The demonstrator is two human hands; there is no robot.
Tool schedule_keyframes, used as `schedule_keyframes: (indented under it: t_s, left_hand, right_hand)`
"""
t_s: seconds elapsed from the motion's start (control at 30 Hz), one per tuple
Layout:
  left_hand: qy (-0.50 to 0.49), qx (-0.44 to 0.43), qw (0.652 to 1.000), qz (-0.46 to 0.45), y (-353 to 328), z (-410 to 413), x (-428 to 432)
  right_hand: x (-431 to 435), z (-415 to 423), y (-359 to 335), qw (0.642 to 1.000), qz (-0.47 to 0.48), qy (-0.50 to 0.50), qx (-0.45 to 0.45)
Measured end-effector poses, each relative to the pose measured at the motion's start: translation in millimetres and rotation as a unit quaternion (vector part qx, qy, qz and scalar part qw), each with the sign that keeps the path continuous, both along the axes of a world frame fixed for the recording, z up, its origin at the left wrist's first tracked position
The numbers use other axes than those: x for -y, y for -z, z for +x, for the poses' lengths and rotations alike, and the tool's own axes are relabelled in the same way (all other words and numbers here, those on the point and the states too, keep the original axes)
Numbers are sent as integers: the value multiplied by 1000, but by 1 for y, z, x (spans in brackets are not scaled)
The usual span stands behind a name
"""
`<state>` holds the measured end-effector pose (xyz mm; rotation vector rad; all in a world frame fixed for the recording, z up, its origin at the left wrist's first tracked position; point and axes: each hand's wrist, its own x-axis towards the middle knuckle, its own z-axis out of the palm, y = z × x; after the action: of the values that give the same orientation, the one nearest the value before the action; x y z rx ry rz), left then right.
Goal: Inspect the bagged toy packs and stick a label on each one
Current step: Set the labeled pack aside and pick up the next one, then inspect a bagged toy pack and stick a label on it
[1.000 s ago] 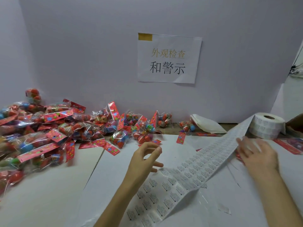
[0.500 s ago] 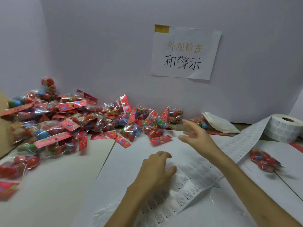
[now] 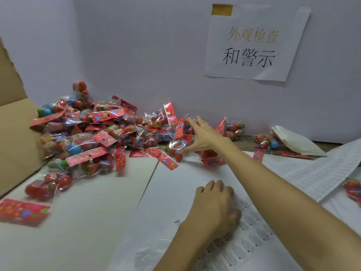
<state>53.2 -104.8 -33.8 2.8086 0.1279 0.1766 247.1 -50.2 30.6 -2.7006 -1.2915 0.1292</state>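
A heap of clear bagged toy packs (image 3: 93, 133) with red header cards lies along the back wall at the left. My right hand (image 3: 201, 137) reaches across to the heap's right end, fingers spread, thumb touching one pack (image 3: 175, 150). My left hand (image 3: 214, 208) rests with curled fingers on the strip of printed labels (image 3: 250, 239) that runs across the white table toward the right. One more pack (image 3: 353, 189) lies at the right edge.
A brown cardboard flap (image 3: 13, 124) stands at the far left. A loose red header card (image 3: 21, 211) lies near the left front. A stack of white backing paper (image 3: 295, 141) lies against the wall at the right. A paper sign (image 3: 252, 42) hangs on the wall.
My right hand left the label strip at the right and swung left to the heap of packs. My left hand came down onto the strip. The view turned left.
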Motion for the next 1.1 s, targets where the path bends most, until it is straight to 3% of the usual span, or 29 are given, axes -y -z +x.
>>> schedule_keyframes:
  t_s: [0.13, 0.37, 0.53, 0.63, 0.77, 0.83, 0.97, 1.1]
  left_hand:
    - [2, 8, 1000, -3, 1, 0, -1]
    - [8, -8, 1000, -2, 3, 0, -2]
    - [10, -5, 1000, 0, 3, 2, -5]
    - [13, 14, 1000, -13, 2, 5, -5]
    - [4, 14, 999, -31, 1, 5, -6]
    - [1, 7, 999, -32, 1, 4, -9]
    - [5, -9, 999, -37, 0, 4, -9]
    - [-5, -20, 999, -40, -1, 4, -9]
  right_hand:
    - [-12, -2, 19, 1000, -2, 16, 27]
    - [28, -12, 30, 992, 97, 9, 86]
    - [66, -21, 26, 992, 102, 4, 72]
    - [82, -24, 19, 984, 172, 50, 6]
    - [95, -26, 6, 979, 201, 44, 7]
    - [103, -30, 4, 989, 148, 16, -21]
    - [114, -37, 24, 999, -12, 35, 34]
    - [117, -31, 27, 997, 16, 42, 61]
